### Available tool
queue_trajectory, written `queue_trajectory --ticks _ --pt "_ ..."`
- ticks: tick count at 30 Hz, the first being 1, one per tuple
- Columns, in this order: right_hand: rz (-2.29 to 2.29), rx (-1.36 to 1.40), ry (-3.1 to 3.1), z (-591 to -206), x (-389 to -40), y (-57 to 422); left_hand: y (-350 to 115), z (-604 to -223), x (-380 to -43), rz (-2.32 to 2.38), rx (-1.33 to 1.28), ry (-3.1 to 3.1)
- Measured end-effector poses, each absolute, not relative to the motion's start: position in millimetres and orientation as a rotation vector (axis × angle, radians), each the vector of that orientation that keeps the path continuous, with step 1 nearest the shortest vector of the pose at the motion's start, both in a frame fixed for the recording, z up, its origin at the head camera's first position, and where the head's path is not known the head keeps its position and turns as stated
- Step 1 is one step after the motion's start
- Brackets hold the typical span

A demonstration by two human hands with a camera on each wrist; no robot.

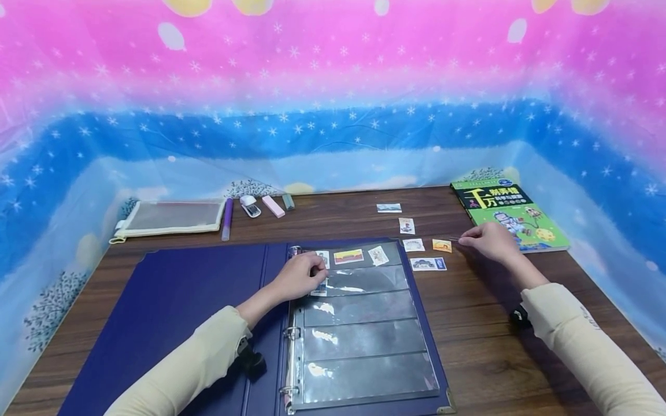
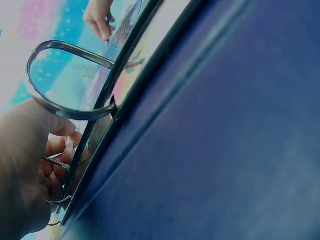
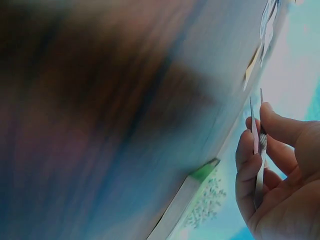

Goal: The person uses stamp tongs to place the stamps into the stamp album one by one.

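An open blue stamp album (image 1: 198, 289) has a ring-bound page of clear pockets (image 1: 364, 341). Three stamps (image 1: 348, 256) are in its top row, and another stamp (image 1: 319, 288) is partly covered by my left hand (image 1: 302, 276). The left thumb and fingers pinch together at the second pocket's upper edge, beside the metal rings (image 2: 70, 82). My right hand (image 1: 489, 241) grips metal tweezers (image 3: 259, 150), whose tips stand apart. They point at the right end of an orange stamp (image 1: 442, 246) on the table. Several other loose stamps (image 1: 428, 264) lie around it.
A green book (image 1: 543, 228) lies beyond my right hand. Along the back left are a zip pouch (image 1: 174, 216), a purple pen (image 1: 227, 219), a white-and-black object (image 1: 250, 207), a pink eraser-like block (image 1: 273, 206) and a small grey-green block (image 1: 288, 201). Patterned cloth encloses the wooden table.
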State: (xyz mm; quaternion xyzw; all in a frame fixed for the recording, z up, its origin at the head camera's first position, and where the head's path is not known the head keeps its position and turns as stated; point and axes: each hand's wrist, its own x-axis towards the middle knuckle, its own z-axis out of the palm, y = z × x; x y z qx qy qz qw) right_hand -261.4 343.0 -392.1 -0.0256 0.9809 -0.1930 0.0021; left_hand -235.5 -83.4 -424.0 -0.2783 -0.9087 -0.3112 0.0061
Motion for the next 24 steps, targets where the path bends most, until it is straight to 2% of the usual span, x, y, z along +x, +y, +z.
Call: queue_trajectory --ticks 24 --pt "-0.688 0.038 2.941 -401 -266 346 -84 -427 -237 -0.993 -0.908 -2.784"
